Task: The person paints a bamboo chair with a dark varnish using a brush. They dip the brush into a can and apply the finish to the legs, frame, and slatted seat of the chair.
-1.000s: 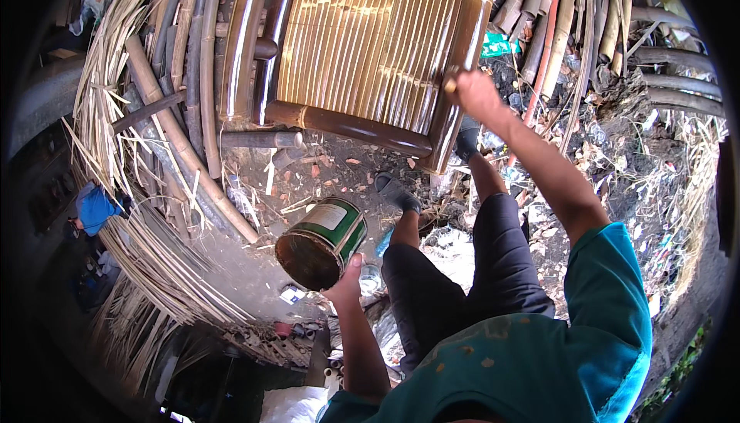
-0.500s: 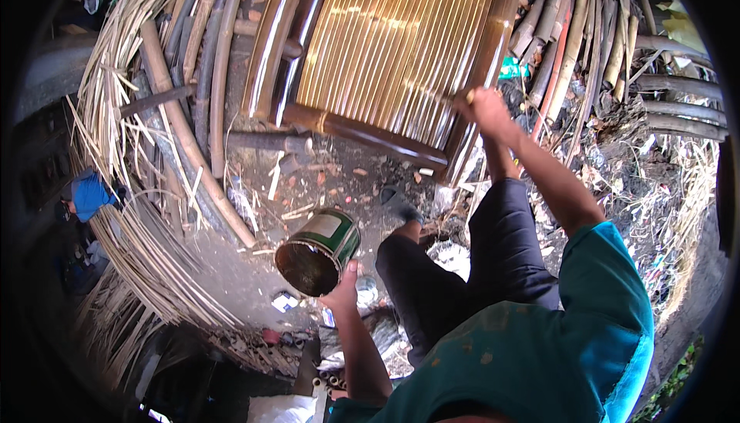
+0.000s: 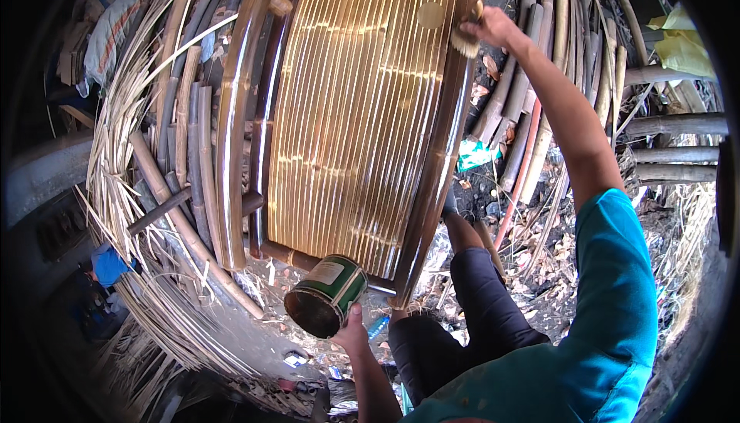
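A long glossy bamboo panel [image 3: 339, 130], made of slats in a dark brown pole frame, stretches away in front of me. My right hand [image 3: 493, 28] is closed on a paintbrush [image 3: 465, 40] with pale bristles, held at the panel's right-hand frame pole [image 3: 445, 126]. Whether the bristle tips touch the pole I cannot tell. My left hand [image 3: 353, 334] grips a green tin can [image 3: 327, 293] with a pale label. The can is tilted, its mouth facing toward me and left, with a dark brown inside. It is near the panel's close end.
Bundled thin bamboo strips [image 3: 116, 138] curve along the left, beside several loose poles [image 3: 202, 176]. More bamboo poles [image 3: 532, 60] lie to the right of the panel. A turquoise wrapper [image 3: 476, 155] and dry leaves litter the ground. A yellow sack [image 3: 682, 49] sits at the far right.
I have moved forward along the panel, which now reaches closer to me. My right hand with the paintbrush has gone farther up the right-hand pole. The can is now close to the panel's near end.
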`<state>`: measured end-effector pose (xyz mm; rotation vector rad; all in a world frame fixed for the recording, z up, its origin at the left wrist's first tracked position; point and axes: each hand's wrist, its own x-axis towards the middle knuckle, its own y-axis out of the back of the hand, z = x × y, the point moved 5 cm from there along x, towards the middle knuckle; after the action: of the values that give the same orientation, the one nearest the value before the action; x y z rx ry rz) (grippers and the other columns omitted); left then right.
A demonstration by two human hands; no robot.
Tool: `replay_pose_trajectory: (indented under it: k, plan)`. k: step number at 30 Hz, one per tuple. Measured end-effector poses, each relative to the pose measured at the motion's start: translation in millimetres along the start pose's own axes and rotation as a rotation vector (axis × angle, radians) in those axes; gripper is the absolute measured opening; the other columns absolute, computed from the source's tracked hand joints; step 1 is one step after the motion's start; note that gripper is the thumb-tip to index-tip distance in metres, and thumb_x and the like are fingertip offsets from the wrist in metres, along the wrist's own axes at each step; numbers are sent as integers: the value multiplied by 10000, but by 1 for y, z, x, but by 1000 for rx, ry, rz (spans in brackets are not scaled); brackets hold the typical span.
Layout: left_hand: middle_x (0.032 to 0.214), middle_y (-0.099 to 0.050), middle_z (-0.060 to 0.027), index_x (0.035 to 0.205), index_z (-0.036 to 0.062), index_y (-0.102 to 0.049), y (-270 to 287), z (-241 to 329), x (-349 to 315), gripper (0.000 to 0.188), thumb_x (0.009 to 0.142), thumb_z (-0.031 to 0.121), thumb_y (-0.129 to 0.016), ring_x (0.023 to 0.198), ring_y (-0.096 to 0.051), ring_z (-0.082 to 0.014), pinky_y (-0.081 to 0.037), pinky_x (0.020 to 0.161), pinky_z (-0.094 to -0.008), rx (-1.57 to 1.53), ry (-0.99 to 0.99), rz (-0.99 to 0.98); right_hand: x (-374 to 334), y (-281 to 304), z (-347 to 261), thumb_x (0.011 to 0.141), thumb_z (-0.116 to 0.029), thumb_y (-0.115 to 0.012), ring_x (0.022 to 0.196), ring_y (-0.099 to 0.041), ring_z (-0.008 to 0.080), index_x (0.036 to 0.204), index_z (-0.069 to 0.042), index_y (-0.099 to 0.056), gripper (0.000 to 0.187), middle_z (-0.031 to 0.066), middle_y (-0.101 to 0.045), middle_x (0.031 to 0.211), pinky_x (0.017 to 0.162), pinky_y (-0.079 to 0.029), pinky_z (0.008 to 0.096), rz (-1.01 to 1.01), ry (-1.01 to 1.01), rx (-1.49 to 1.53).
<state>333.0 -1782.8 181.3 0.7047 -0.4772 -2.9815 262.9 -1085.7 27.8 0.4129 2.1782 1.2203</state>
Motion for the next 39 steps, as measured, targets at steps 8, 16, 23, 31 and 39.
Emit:
replay_pose_trajectory:
  k: [8, 16, 23, 31, 39]
  plan:
    - [1281, -615, -161, 1294, -99, -518, -102, 23, 23, 600, 808, 88, -816, 1071, -633, -226, -513, 953, -363, 7, -36, -73, -129, -61, -52, 864, 21, -678, 859, -729, 267, 1379, -150, -582, 551, 161, -704, 1108, 814, -661, 310, -82, 586, -157]
    - [1443, -492, -150, 1488, -33, -325, -171, 74, 50, 948, 750, 180, -880, 1232, -546, -273, -425, 1084, -413, 251, -169, -171, -19, -5, 61, 962, -219, -662, 969, -725, 219, 1097, -68, -712, 209, 105, -750, 1011, 878, -595, 380, 35, 322, 705]
    - [1522, -371, -230, 1508, -99, -207, -199, 88, 59, 1105, 823, 554, -778, 1325, -468, -299, -376, 1120, -434, 445, -508, -346, -47, -88, 134, 915, -173, -717, 769, -736, 187, 1020, 24, -707, 223, 154, -735, 905, 684, -634, 262, 565, -492, 1610]
    - [1438, -504, -146, 1475, 21, -371, -231, 104, 44, 853, 821, 343, -815, 1285, -528, -287, -401, 1110, -470, 135, -590, -704, -389, -385, -29, 944, -190, -633, 654, -653, 129, 1007, -44, -695, 171, 47, -675, 828, 498, -572, 225, 1, -1454, 2019]
    - [1366, -557, -141, 1463, 60, -396, -223, 91, 32, 827, 818, 388, -796, 1210, -572, -320, -483, 1008, -551, 174, -521, -813, -453, -414, -31, 856, -187, -764, 707, -677, 137, 975, -35, -755, 194, 64, -720, 862, 603, -570, 266, -134, -1115, 1903]
